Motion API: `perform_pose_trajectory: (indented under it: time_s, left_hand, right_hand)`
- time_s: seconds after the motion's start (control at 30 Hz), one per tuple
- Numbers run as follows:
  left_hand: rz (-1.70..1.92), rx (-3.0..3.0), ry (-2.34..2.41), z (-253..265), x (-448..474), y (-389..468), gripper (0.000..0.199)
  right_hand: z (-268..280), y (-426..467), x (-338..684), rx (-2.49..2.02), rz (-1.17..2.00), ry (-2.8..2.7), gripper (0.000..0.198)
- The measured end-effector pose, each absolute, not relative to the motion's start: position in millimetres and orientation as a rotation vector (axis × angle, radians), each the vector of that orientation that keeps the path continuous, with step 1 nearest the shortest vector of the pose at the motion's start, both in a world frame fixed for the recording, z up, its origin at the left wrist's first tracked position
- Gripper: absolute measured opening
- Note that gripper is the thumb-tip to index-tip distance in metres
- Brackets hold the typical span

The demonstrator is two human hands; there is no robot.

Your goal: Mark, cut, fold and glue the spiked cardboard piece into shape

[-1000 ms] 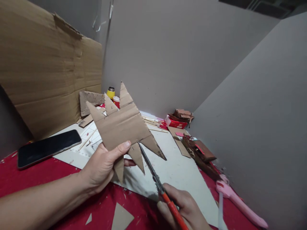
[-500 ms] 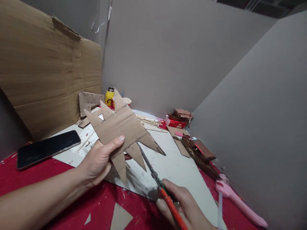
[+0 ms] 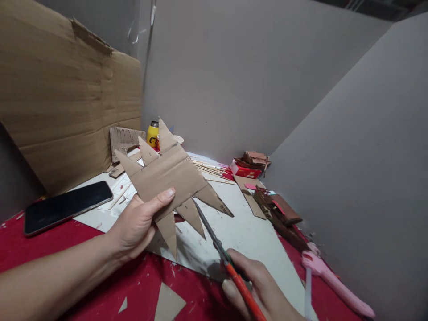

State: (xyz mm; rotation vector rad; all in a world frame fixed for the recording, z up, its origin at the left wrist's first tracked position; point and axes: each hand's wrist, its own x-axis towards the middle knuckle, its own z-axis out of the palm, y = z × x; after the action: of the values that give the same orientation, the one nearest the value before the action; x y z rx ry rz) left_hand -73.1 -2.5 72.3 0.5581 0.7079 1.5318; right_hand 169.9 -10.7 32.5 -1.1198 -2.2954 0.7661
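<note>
My left hand (image 3: 137,225) grips a brown cardboard cutout (image 3: 169,174) with pointed spikes along two opposite sides. The thumb presses on its face and the other fingers are mostly hidden beneath. In my right hand (image 3: 257,283) is a pair of scissors (image 3: 219,249) with an orange and green handle. The blades look closed or nearly so, and their tips reach the notch between two lower spikes. Below the cutout, a triangular cardboard offcut (image 3: 169,303) and a small pale scrap (image 3: 123,305) lie on the red tablecloth (image 3: 103,292).
A black phone (image 3: 68,207) lies at left before a large cardboard sheet (image 3: 70,98). White board (image 3: 257,232) covers the middle. Thin wooden sticks (image 3: 210,168), a yellow bottle (image 3: 153,134) and a red box (image 3: 245,169) sit behind. A pink glue gun (image 3: 334,278) lies at right.
The cutout and scissors sit almost as before. My right hand and the scissors have shifted slightly right in the view, and the cutout is tilted a touch differently.
</note>
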Motion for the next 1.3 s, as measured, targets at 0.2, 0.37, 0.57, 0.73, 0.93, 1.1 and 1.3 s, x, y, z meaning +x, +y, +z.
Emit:
perform_pose_trajectory:
  time_s: [0.2, 0.37, 0.57, 0.73, 0.93, 1.1, 1.3]
  left_hand:
    - [1.508, 0.534, 0.699, 73, -73, -4, 0.055]
    - [1.48, 0.518, 0.689, 71, -72, -4, 0.052]
    - [1.474, 0.501, 0.749, 70, -72, -4, 0.042]
    - [1.457, 0.508, 0.758, 72, -71, -6, 0.039]
    - [1.445, 0.51, 0.751, 73, -73, -6, 0.044]
    - [1.484, 0.564, 0.694, 78, -79, -2, 0.044]
    - [1.556, 0.611, 0.754, 79, -86, 2, 0.05]
  right_hand:
    - [25, -5, 173, -1.106, 0.963, -2.309, 0.033]
    - [20, -3, 174, -1.057, 1.039, -2.288, 0.032]
    - [18, -4, 174, -1.02, 0.958, -2.272, 0.033]
    - [15, -7, 175, -1.042, 0.913, -2.263, 0.034]
    - [18, -6, 175, -1.112, 0.936, -2.225, 0.038]
    - [37, -10, 174, -1.15, 0.862, -2.3, 0.034]
    - [34, -11, 183, -1.182, 0.79, -2.346, 0.038]
